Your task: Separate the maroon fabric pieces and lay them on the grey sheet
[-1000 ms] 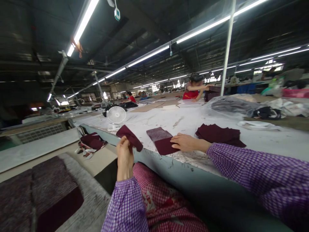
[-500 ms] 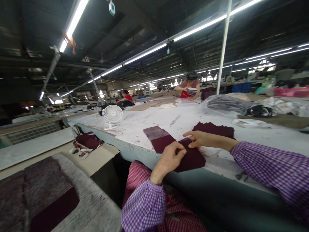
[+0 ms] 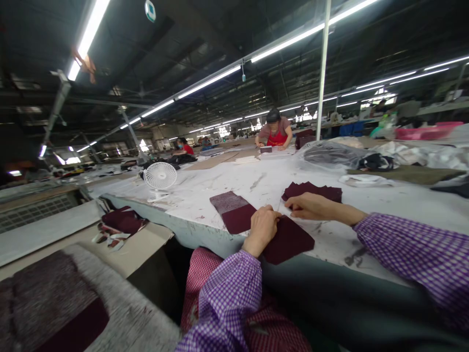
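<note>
My left hand (image 3: pixel 264 226) is closed at the upper corner of a dark maroon fabric piece (image 3: pixel 291 239), which lies at the table's near edge and hangs slightly over it. My right hand (image 3: pixel 311 206) is just beyond that piece, fingers curled with the thumb beneath; whether a scrap or thread is in them is hidden. Behind my right hand, a fanned stack of maroon fabric pieces (image 3: pixel 311 189) lies partly covered by it. Left of my left hand rests a pile of fabric pieces (image 3: pixel 236 217), speckled grey at one end and maroon at the other.
A small white fan (image 3: pixel 160 176) stands on the white-covered table (image 3: pixel 220 176). At lower left are stacked fabric pieces (image 3: pixel 51 288) and a cardboard box (image 3: pixel 142 249) with maroon scraps (image 3: pixel 124 220). A co-worker (image 3: pixel 274 129) leans over the far side; clear plastic (image 3: pixel 330 155) lies right.
My left hand has moved up to the fabric piece's upper corner. My right hand has drawn away to the right, off that piece. The view has turned slightly right; the far co-worker has lowered a stack.
</note>
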Action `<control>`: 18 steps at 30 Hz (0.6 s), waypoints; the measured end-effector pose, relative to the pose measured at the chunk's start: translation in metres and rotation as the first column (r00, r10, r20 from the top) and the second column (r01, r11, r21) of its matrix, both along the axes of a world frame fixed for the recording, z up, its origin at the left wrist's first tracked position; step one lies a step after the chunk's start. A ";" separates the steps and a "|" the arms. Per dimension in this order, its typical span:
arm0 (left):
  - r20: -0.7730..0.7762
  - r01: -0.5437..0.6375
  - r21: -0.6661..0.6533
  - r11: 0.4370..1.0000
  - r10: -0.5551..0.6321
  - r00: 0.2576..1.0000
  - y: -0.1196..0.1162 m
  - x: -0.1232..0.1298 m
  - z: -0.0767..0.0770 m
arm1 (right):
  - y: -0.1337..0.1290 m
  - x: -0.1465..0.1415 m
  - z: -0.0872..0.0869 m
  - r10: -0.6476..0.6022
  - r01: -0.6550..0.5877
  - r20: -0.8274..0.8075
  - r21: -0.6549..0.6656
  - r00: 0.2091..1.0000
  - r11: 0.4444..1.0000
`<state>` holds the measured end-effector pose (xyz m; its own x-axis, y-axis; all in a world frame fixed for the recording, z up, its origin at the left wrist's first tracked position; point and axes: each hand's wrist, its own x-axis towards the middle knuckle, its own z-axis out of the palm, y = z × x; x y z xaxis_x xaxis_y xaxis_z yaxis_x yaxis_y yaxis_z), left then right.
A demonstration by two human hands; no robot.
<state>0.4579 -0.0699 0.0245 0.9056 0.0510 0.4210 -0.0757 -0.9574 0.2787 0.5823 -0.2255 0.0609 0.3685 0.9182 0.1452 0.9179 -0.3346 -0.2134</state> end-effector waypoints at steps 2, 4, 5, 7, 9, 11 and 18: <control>0.016 0.001 0.009 1.000 -0.001 1.000 0.000 0.000 -0.004 | -0.003 0.005 0.000 0.054 -0.058 0.154 0.023 0.987 0.998; 0.021 -0.001 -0.024 1.000 0.001 1.000 0.001 -0.001 -0.007 | -0.003 0.009 -0.002 0.108 -0.118 0.208 0.037 0.972 0.992; 0.022 0.000 -0.040 0.999 0.001 1.000 0.002 -0.001 -0.008 | -0.002 0.010 -0.004 0.128 -0.139 0.215 0.038 0.968 0.990; 0.024 0.001 -0.058 0.998 0.000 1.000 0.003 -0.001 -0.008 | 0.000 0.010 -0.007 0.144 -0.157 0.221 0.041 0.964 0.987; 0.033 -0.002 -0.061 0.998 0.004 0.999 0.004 0.000 -0.008 | 0.003 0.009 -0.010 0.144 -0.156 0.232 0.034 0.962 0.987; 0.035 -0.002 -0.057 0.998 0.004 0.999 0.004 0.001 -0.009 | 0.003 0.008 -0.011 0.135 -0.146 0.256 0.026 0.957 0.989; 0.027 0.005 -0.055 0.998 -0.004 1.000 0.003 -0.001 -0.008 | 0.004 -0.007 -0.010 0.123 -0.129 0.416 -0.013 0.901 0.992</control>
